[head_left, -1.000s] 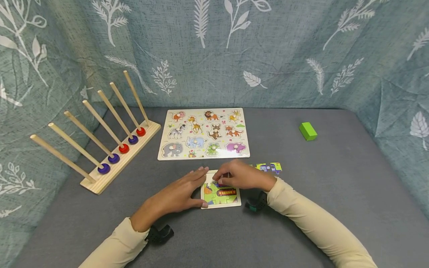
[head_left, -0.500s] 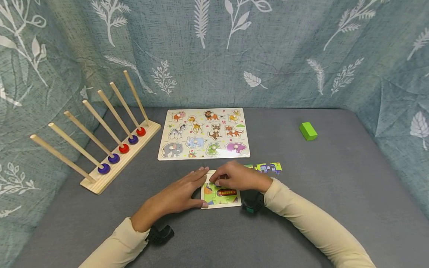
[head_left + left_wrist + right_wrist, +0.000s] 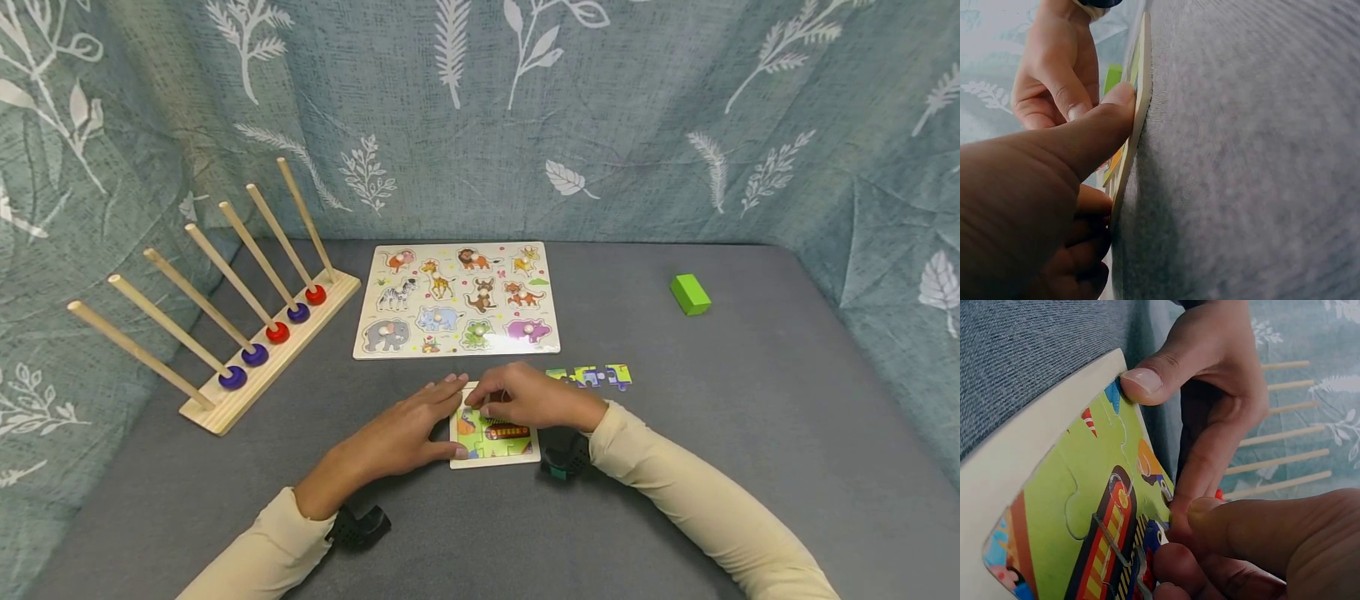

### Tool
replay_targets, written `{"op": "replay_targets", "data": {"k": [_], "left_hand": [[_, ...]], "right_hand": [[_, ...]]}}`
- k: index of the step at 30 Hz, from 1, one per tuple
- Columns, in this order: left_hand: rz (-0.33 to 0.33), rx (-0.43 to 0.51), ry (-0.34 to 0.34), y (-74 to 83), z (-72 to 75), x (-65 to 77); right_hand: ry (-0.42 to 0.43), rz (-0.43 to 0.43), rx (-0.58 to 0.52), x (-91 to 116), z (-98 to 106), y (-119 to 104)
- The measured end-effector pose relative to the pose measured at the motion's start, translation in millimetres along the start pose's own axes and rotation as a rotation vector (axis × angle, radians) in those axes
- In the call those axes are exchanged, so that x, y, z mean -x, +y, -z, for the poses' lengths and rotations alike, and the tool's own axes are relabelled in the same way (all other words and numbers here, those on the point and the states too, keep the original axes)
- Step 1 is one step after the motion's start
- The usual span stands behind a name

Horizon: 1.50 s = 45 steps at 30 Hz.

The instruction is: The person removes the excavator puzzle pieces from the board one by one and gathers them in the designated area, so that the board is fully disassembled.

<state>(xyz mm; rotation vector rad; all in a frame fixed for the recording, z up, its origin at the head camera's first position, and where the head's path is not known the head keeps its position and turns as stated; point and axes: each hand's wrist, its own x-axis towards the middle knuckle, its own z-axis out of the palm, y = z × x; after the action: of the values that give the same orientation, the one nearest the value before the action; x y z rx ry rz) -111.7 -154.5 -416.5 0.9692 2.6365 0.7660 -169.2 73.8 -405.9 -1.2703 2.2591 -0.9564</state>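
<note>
A small jigsaw puzzle board [image 3: 495,463] with a pale wooden frame lies flat on the grey table, most of its green digger picture in place. My left hand [image 3: 397,433] holds its left side, thumb on the near corner and fingertips at the far corner. My right hand [image 3: 536,396] reaches over the far part of the board, thumb and index finger pinching a jigsaw piece, mostly hidden by the fingers. In the right wrist view, those fingers [image 3: 1235,531] sit right at the picture, beside the piece with an orange shape [image 3: 1145,459].
Several loose jigsaw pieces [image 3: 588,375] lie right of my right hand. Behind the board is an animal peg puzzle [image 3: 457,302]. On the left stands a wooden peg rack [image 3: 279,354] with red and blue rings. A green block [image 3: 690,294] lies at the back right.
My right hand has shifted slightly left over the board, uncovering more of the loose pieces. The left hand has stayed in place.
</note>
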Motion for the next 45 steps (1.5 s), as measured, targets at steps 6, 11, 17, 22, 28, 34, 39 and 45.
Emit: {"op": "replay_targets", "data": {"k": [6,11,17,22,28,34,39,45], "left_hand": [[-0.006,0.015,0.017,-0.1,-0.9,-0.3],[0.007,0.015,0.019,-0.1,-1.5,0.2],[0.025,0.011,0.019,1.4,-2.4,-0.4],[0.033,0.021,0.022,3.5,-1.9,-1.5],[0.037,0.020,0.018,5.0,-0.6,-2.7],[0.045,0.022,0.003,5.6,0.8,-3.1],[0.074,0.021,-0.010,8.9,2.8,-4.1],[0.120,0.016,-0.030,13.9,4.4,-7.0]], "right_hand": [[0.010,0.012,-0.046,0.6,-1.3,1.3],[0.013,0.001,-0.064,-0.3,-3.0,2.1],[0.028,-0.012,-0.063,-2.4,-4.9,0.4],[0.031,-0.023,-0.072,-2.6,-5.7,0.3],[0.030,-0.019,-0.093,-2.1,-6.2,0.2],[0.022,-0.039,-0.144,-2.7,-7.0,-2.6],[0.034,-0.040,-0.165,-3.0,-8.7,-1.6],[0.049,-0.051,-0.185,-3.2,-9.1,0.0]]}}
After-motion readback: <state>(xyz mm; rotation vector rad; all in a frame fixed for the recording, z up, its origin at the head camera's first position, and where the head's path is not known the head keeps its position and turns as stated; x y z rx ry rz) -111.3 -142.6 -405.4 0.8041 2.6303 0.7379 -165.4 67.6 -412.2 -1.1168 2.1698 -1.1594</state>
